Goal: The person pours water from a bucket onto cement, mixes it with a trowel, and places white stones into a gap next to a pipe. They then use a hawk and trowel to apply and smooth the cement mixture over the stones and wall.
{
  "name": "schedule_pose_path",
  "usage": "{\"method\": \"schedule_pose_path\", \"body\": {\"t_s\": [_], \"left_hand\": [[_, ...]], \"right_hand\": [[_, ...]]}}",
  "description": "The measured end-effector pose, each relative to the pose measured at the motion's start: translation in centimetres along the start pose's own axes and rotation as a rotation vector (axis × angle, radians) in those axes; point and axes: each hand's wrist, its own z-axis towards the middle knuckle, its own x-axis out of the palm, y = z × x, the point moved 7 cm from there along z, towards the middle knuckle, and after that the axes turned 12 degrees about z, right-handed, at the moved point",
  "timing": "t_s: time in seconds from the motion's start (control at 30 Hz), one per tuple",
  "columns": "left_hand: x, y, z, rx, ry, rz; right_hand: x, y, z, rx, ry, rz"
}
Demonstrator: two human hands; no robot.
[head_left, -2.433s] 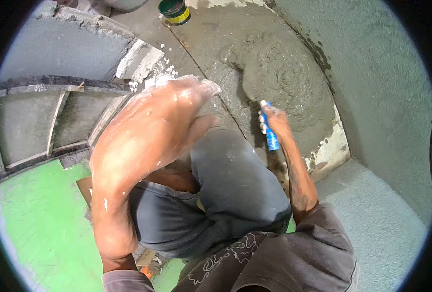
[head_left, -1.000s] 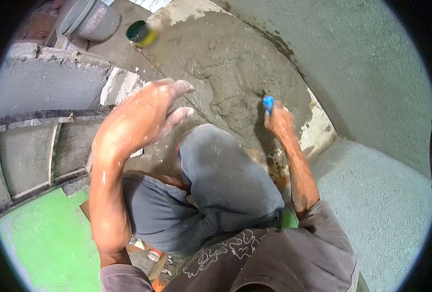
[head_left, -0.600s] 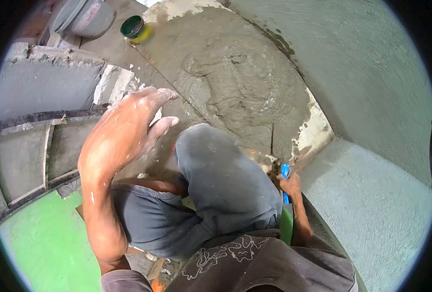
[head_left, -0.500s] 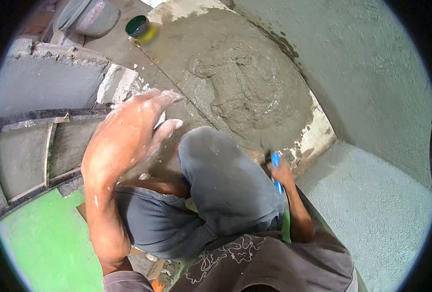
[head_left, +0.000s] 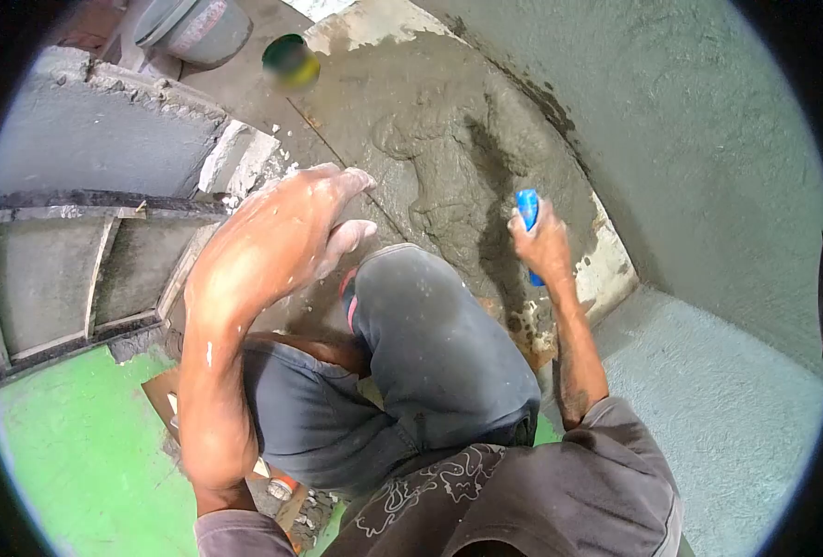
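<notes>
A blue-handled trowel [head_left: 527, 206] is in my right hand [head_left: 546, 246], whose fingers are wrapped round the handle. Its dark blade lies along the wet grey mortar [head_left: 421, 144], and a dark furrow runs away from it through the heap. The mortar is thick in the middle and thinner toward the edges of the slab. My left hand [head_left: 291, 227], smeared with white paste, hangs beside my left knee with thumb and fingers apart, holding nothing. A thin rod or line [head_left: 323, 139] runs along the mortar's left side, past my fingertips.
A grey bucket [head_left: 198, 32] stands at the far left, near a round green and yellow container [head_left: 291, 63]. Rough plastered walls [head_left: 671, 102] rise on the right. A framed grey panel [head_left: 40, 278] and a green surface [head_left: 87, 436] lie on the left.
My right hand has moved forward from beside my knee with the trowel, over the mortar, where a dark furrow now shows. The left hand keeps its pose; the whole view has shifted slightly.
</notes>
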Motion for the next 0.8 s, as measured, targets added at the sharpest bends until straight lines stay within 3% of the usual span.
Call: {"method": "schedule_pose_path", "body": {"t_s": [0.17,0.33,0.43,0.5,0.63,0.73,0.8], "left_hand": [[0.5,0.4,0.8,0.013,0.049,-0.027],[0.7,0.7,0.9,-0.028,0.089,-0.038],[0.3,1.0,0.7,-0.046,0.101,-0.038],[0.4,1.1,0.3,-0.057,0.103,-0.044],[0.3,2.1,-0.6,-0.119,0.110,-0.043],[0.2,2.1,-0.7,-0.134,0.100,-0.052],[0.8,2.1,-0.9,-0.067,0.029,0.010]], "right_hand": [[3.6,-2.1,2.0,-0.076,0.138,-0.283],[0.0,1.0,-0.6,-0.029,-0.086,-0.209],[-1.7,-3.6,-3.3,0.063,-0.121,-0.038],[-2.3,-9.3,-7.5,0.488,0.041,0.383],[-3.6,-17.9,-17.5,0.835,-0.058,0.569],[0.2,-19.3,-18.7,0.869,0.055,0.829],[3.4,-16.4,-13.3,0.743,0.199,0.628]]}}
